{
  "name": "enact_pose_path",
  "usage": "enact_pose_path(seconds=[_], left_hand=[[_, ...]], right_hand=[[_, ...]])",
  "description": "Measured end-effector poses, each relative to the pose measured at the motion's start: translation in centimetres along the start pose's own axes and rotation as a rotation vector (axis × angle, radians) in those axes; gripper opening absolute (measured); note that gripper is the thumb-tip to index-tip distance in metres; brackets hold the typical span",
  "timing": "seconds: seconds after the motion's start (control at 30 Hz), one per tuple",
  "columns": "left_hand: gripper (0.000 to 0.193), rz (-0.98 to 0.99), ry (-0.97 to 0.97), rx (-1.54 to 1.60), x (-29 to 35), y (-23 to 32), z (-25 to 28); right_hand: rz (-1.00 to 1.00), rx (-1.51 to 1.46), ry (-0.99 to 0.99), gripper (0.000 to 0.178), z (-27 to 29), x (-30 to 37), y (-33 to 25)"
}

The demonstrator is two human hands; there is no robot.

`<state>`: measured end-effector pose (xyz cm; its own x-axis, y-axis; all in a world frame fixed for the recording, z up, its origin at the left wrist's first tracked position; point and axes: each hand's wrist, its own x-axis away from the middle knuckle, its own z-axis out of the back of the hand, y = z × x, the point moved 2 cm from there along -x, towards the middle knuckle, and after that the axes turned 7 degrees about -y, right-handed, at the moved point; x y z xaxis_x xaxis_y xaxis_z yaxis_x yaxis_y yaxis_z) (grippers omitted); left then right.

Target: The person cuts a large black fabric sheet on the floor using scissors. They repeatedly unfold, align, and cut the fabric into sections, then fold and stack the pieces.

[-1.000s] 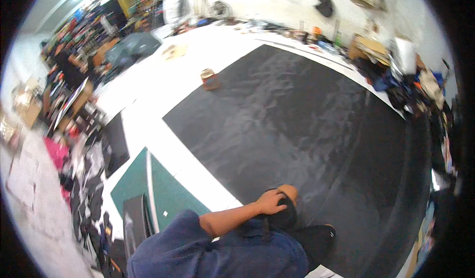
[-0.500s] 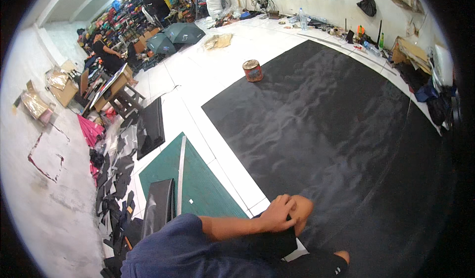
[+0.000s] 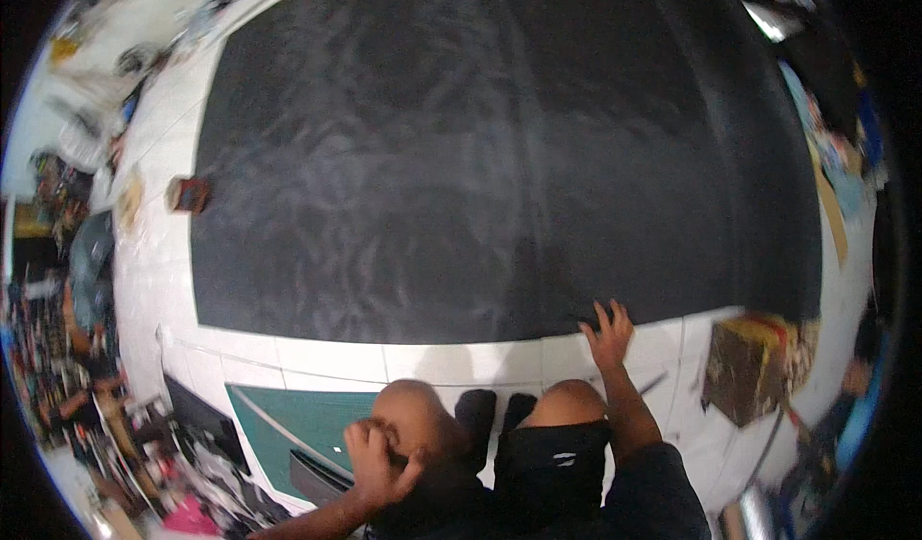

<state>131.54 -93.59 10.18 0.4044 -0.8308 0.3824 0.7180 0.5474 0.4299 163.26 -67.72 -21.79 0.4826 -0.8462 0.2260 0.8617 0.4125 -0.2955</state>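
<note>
A large sheet of black material [image 3: 461,184] lies spread on the white tiled floor, with faint ripples across it. At its near edge, right of the knees, my right hand [image 3: 609,336] is open, fingers spread, the tips at the sheet's border. It grips nothing; whether it presses on the sheet I cannot make out. My left hand [image 3: 382,458] rests by my left knee [image 3: 413,415], fingers loosely bent, thumb apart, holding nothing. On the sheet's left edge stands a rusty, reddish can [image 3: 188,195].
Left of my knees lie a green cutting mat [image 3: 279,444] with a long metal ruler [image 3: 274,420] and a folded black piece [image 3: 317,478]. A worn brown box [image 3: 744,367] stands at right beside the sheet. Clutter lines the left side, with an umbrella [image 3: 92,252] there.
The view has swung right and down, so the sheet now fills the area ahead. My right hand, out of sight before, is at the sheet's near edge. My left hand stays at the knee.
</note>
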Motion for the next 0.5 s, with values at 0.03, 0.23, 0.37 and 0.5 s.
enact_pose_path(seconds=[0.03, 0.23, 0.37, 0.5], left_hand=[[0.051, -0.021, -0.055, -0.004, 0.6, 1.3, 0.3], [0.064, -0.002, -0.345, -0.173, 6.0, 3.2, 2.6], [0.078, 0.196, -0.557, -0.142, 8.9, 4.0, 4.6], [0.068, 0.245, -0.686, -0.167, 9.6, 4.6, 6.0]], right_hand=[[-0.069, -0.008, -0.003, 0.071, 0.2, -1.2, 0.6], [-0.152, 0.049, -0.094, 0.073, 1.7, -0.1, 1.0], [-0.182, 0.009, -0.289, 0.106, 2.5, -0.7, -3.8], [-0.231, 0.025, -0.421, 0.118, 1.2, -1.0, -3.0]])
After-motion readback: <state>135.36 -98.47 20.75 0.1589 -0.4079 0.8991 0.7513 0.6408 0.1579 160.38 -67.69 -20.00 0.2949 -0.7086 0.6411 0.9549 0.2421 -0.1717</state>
